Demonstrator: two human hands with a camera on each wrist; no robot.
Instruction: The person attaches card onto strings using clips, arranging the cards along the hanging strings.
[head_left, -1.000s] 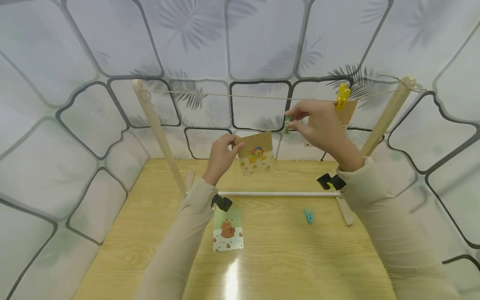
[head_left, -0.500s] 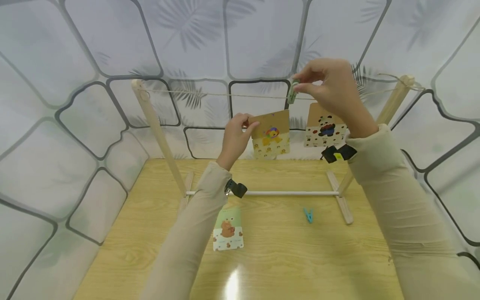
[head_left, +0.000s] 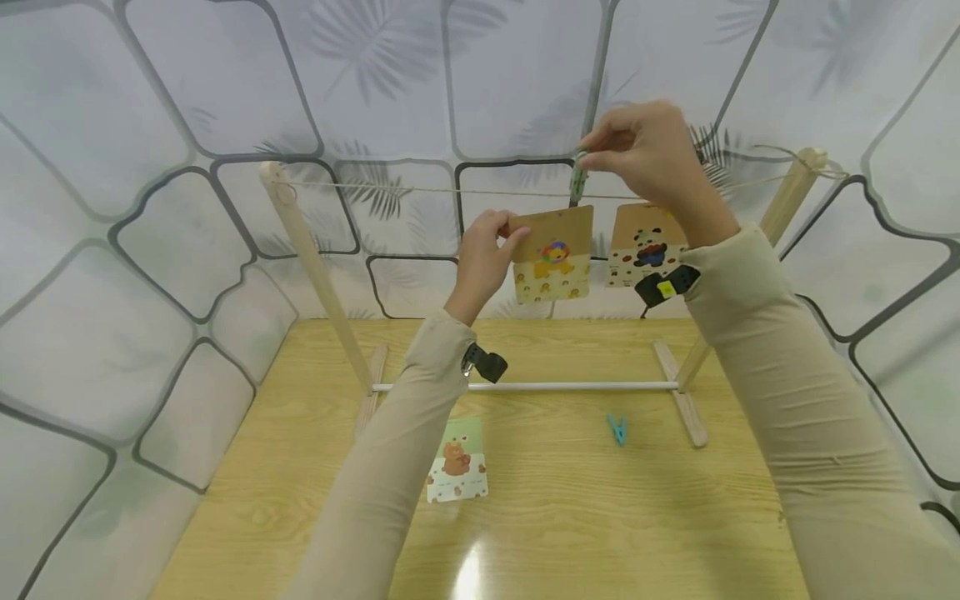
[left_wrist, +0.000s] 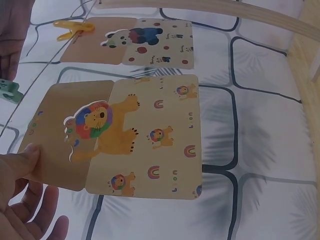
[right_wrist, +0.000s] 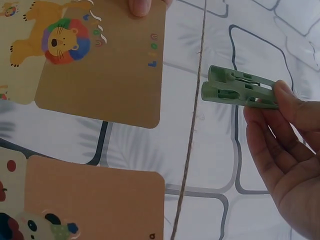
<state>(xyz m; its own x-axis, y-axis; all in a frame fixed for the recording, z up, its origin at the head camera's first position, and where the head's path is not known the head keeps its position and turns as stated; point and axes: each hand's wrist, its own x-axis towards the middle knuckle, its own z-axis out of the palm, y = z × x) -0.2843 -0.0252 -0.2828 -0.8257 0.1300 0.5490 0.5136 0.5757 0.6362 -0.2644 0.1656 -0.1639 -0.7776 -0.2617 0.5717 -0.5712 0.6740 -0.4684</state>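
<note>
My left hand (head_left: 483,254) pinches the upper left corner of a lion card (head_left: 553,255) between thumb and fingers. The card hangs just below the string (head_left: 495,192), apart from it in the right wrist view. Above the string, my right hand (head_left: 648,158) holds a green clothespin (right_wrist: 241,87) by its handle end, with its nose pointing at the string. To the right a panda card (left_wrist: 150,42) hangs from the string under a yellow clothespin (left_wrist: 74,29); the right hand hides that clothespin in the head view.
Wooden posts (head_left: 315,267) hold the string at both ends, joined low down by a white bar (head_left: 577,386). On the wooden table (head_left: 585,517) lie a bear card (head_left: 459,462) and a blue clothespin (head_left: 617,430). Patterned fabric (head_left: 517,75) surrounds the table at the back and sides.
The left hand has carried the lion card up and to the right, towards the string. My right hand has risen with the green clothespin from below the string to above it.
</note>
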